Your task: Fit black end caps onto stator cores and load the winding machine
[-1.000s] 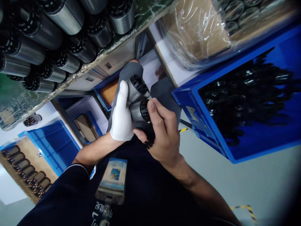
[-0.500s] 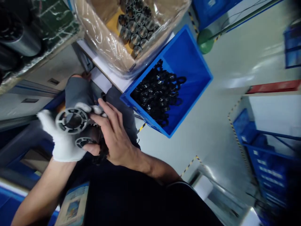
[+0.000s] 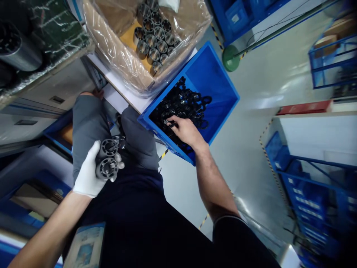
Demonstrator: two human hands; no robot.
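Observation:
My left hand (image 3: 90,176), in a white glove, is wrapped round two grey metal cylinders with slotted ends. The upper cylinder (image 3: 108,147) and the lower cylinder (image 3: 107,168) sit side by side, their ends facing up. My bare right hand (image 3: 185,130) reaches into a blue bin (image 3: 220,74) at the near side of a heap of black plastic rings (image 3: 186,98). Its thumb and index finger close round a black ring (image 3: 171,125) at the heap; part of it is hidden by the fingers.
A plastic-lined cardboard box (image 3: 111,56) with several upright metal cylinders (image 3: 153,39) stands beyond the bin. Larger cylinders lie on a green bench (image 3: 60,33) at upper left. A green post base (image 3: 231,58) stands on the floor, and blue racks (image 3: 312,197) are at right.
My right hand has left the cylinders and moved right into the blue bin. The left hand has turned and keeps both cylinders, now closer together. The view has shifted slightly.

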